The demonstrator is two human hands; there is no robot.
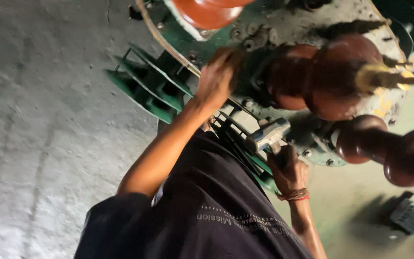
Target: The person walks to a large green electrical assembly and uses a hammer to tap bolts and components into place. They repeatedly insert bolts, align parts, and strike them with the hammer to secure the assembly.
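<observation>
Head view looks down over the dark shirt (pixel 207 211) of the person onto a green machine (pixel 274 33) — it seems to be an electrical transformer with cooling fins (pixel 144 86), though the picture is blurred. The left hand (pixel 219 76) rests on the top plate of the machine, fingers curled against the metal near some bolts (pixel 250 36); whether it clamps anything I cannot tell. The right hand (pixel 288 170), with a cord bracelet (pixel 293 194) at the wrist, is closed around the handle of a hammer (pixel 268 134), whose grey steel head sits just beside the machine's edge. Dark brown ribbed insulators (pixel 341 76) stand out from the plate, close to both hands. A grey concrete floor (pixel 39 134) lies below.
</observation>
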